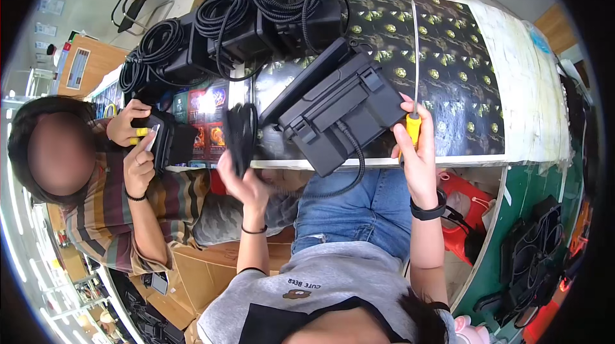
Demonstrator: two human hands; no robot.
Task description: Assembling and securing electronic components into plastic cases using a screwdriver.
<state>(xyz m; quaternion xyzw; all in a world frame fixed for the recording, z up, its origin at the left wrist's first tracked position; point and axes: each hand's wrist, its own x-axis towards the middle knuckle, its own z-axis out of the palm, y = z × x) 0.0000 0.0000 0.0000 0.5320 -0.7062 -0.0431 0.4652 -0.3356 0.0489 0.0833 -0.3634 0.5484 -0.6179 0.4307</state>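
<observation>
Head view of seated work at a bench [528, 94]. The black case [349, 120] lies tilted at the bench's near edge, its lid raised; a corrugated cable [360, 158] loops from its front toward the lap. The right hand [418, 152], its grip closed around a yellow-handled screwdriver [413, 129], is beside the case's right end. The left hand [242, 180] has its grip clamped on a blurred black cable bundle [239, 136].

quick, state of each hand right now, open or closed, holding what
Left hand: closed around the bundled black cable.
Right hand: closed, holding the yellow screwdriver.
</observation>
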